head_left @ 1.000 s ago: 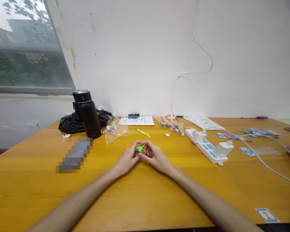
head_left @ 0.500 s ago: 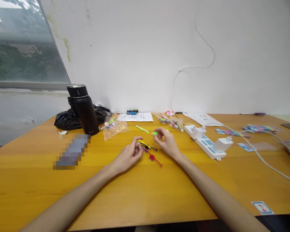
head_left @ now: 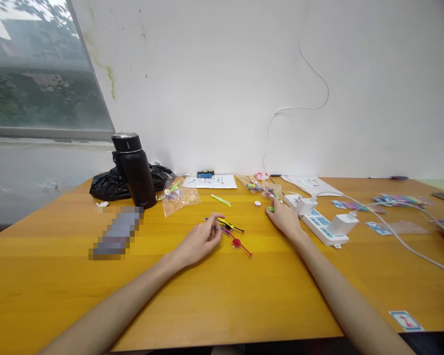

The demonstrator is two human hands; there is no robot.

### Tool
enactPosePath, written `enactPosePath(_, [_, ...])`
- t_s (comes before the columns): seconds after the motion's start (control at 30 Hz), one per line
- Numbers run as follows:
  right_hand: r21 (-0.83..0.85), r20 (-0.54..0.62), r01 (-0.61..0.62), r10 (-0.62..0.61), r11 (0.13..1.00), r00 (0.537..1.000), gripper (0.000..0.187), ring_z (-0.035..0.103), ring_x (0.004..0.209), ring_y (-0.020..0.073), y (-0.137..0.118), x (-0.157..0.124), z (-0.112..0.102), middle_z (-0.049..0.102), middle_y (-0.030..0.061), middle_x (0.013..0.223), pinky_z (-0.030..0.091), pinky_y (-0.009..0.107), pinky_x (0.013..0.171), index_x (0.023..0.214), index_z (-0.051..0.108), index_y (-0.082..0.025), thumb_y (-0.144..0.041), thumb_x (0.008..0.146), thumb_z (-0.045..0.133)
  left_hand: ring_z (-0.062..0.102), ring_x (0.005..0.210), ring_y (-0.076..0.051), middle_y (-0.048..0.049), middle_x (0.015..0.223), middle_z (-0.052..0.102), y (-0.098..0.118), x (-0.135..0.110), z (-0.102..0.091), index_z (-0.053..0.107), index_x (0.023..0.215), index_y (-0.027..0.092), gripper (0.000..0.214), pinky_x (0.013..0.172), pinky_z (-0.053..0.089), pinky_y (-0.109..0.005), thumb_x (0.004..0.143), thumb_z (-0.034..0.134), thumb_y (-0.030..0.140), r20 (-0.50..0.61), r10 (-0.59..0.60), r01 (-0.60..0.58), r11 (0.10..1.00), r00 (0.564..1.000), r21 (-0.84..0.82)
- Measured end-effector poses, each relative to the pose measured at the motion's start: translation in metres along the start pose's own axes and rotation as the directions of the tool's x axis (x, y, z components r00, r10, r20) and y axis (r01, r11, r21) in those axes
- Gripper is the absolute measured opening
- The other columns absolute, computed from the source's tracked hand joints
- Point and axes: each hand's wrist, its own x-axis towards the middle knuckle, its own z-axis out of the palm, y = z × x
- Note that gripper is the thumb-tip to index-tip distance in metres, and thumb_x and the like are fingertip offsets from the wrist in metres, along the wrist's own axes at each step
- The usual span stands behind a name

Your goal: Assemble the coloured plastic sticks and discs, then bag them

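My right hand [head_left: 285,218] rests low on the table left of the power strip, fingertips together on a small bright green plastic piece [head_left: 271,209] that is mostly covered. My left hand [head_left: 202,240] lies on its side with fingers loosely bent and a gap between forefinger and thumb. Beside its fingertips are a thin yellow and black plastic piece [head_left: 226,224] and a red stick-like piece with a round disc [head_left: 237,242]. A blue piece [head_left: 225,230] is partly hidden there. Farther back lies a light green stick-like piece [head_left: 221,200]. A small white disc [head_left: 257,203] is left of my right hand.
A black bottle [head_left: 135,172] stands at left before a black plastic bag [head_left: 105,185]. Clear bags of parts [head_left: 179,197], a printed sheet [head_left: 222,182] and a screwdriver [head_left: 205,174] lie toward the wall. At right is a power strip [head_left: 320,229] with chargers and white cables.
My right hand has moved right and away from me, down to the table with the green piece, leaving the white disc in full view. The left hand has hardly moved; the view shifted slightly.
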Motion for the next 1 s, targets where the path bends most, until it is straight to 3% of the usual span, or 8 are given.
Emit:
enactPosePath(0.13, [0.051, 0.013, -0.019, 0.019, 0.999, 1.0, 0.042, 0.068, 0.09, 0.0329, 0.002, 0.002, -0.003, 0.07, 0.0168, 0.096, 0.047, 0.04, 0.077, 0.124, 0.05, -0.012, -0.043, 0.096, 0.044, 0.051, 0.065, -0.013, 0.0009, 0.085, 0.057, -0.001, 0.0, 0.0, 0.045, 0.128, 0.022, 0.031, 0.064, 0.041, -0.025, 0.097, 0.043, 0.027, 0.011, 0.004, -0.004, 1.0, 1.0, 0.013])
enactPosePath(0.23, [0.159, -0.064, -0.09, 0.101, 0.983, 0.993, 0.053, 0.067, 0.091, 0.0328, 0.003, 0.003, -0.005, 0.07, 0.0168, 0.095, 0.047, 0.041, 0.079, 0.127, 0.047, -0.011, -0.053, 0.095, 0.043, 0.052, 0.066, -0.013, 0.0007, 0.086, 0.058, -0.002, 0.0, -0.001, 0.046, 0.128, 0.022, 0.031, 0.065, 0.041, -0.025, 0.097, 0.043, 0.027, 0.012, 0.008, -0.008, 1.0, 1.0, 0.026])
enactPosePath(0.3, [0.293, -0.123, -0.051, 0.09, 0.955, 0.988, 0.045, 0.066, 0.088, 0.0288, -0.003, 0.001, -0.003, 0.069, 0.0138, 0.093, 0.047, 0.038, 0.079, 0.122, 0.051, -0.014, -0.05, 0.097, 0.04, 0.052, 0.066, -0.013, 0.0002, 0.087, 0.06, -0.002, 0.0, -0.001, 0.046, 0.127, 0.022, 0.031, 0.066, 0.042, -0.025, 0.097, 0.043, 0.026, 0.012, 0.01, -0.011, 1.0, 1.0, 0.027])
enactPosePath(0.4, [0.511, -0.141, 0.232, -0.186, 0.828, 0.973, 0.034, 0.064, 0.085, 0.022, -0.024, -0.007, 0.006, 0.068, 0.0099, 0.093, 0.049, 0.033, 0.079, 0.109, 0.058, -0.016, -0.04, 0.1, 0.035, 0.053, 0.066, -0.013, -0.0004, 0.087, 0.061, -0.001, 0.0, -0.001, 0.047, 0.127, 0.022, 0.031, 0.065, 0.042, -0.025, 0.097, 0.043, 0.026, 0.005, 0.013, -0.013, 1.0, 1.0, 0.024])
enactPosePath(0.5, [0.47, -0.188, 0.529, -0.505, 0.707, 0.842, 0.03, 0.06, 0.101, 0.0221, -0.05, -0.018, 0.013, 0.064, 0.0097, 0.11, 0.046, 0.036, 0.093, 0.11, 0.063, -0.019, -0.038, 0.099, 0.043, 0.053, 0.065, -0.013, -0.0004, 0.087, 0.062, 0.0, 0.0, -0.001, 0.047, 0.127, 0.022, 0.031, 0.064, 0.042, -0.025, 0.097, 0.043, 0.026, 0.002, 0.011, -0.011, 1.0, 1.0, 0.018])
enactPosePath(0.6, [0.344, -0.223, 0.651, -0.615, 0.676, 0.757, 0.032, 0.051, 0.119, 0.024, -0.063, -0.022, 0.016, 0.057, 0.0098, 0.128, 0.036, 0.042, 0.107, 0.119, 0.065, -0.025, -0.037, 0.101, 0.042, 0.053, 0.063, -0.013, -0.0003, 0.086, 0.062, 0.0, 0.001, -0.001, 0.048, 0.127, 0.022, 0.031, 0.063, 0.041, -0.025, 0.096, 0.043, 0.026, -0.006, 0.008, -0.008, 1.0, 1.0, 0.015])
enactPosePath(0.77, [0.277, -0.121, 0.6, -0.592, 0.751, 0.797, 0.043, 0.04, 0.132, 0.0272, -0.061, -0.017, 0.023, 0.048, 0.01, 0.142, 0.03, 0.049, 0.112, 0.138, 0.055, -0.029, -0.044, 0.102, 0.037, 0.054, 0.064, -0.014, -0.0003, 0.084, 0.063, -0.001, 0.0, 0.002, 0.049, 0.126, 0.022, 0.03, 0.063, 0.041, -0.025, 0.096, 0.045, 0.027, -0.002, 0.008, -0.008, 1.0, 1.0, 0.018])
enactPosePath(1.0, [0.237, -0.098, 0.546, -0.54, 0.803, 0.836, 0.049, 0.04, 0.131, 0.0289, -0.062, -0.014, 0.03, 0.05, 0.0122, 0.143, 0.028, 0.049, 0.113, 0.143, 0.05, -0.021, -0.044, 0.102, 0.034, 0.052, 0.064, -0.013, 0.0006, 0.084, 0.061, -0.002, 0.001, 0.001, 0.051, 0.124, 0.022, 0.028, 0.063, 0.041, -0.025, 0.097, 0.044, 0.027, -0.036, -0.001, 0.002, 0.999, 0.999, 0.04])
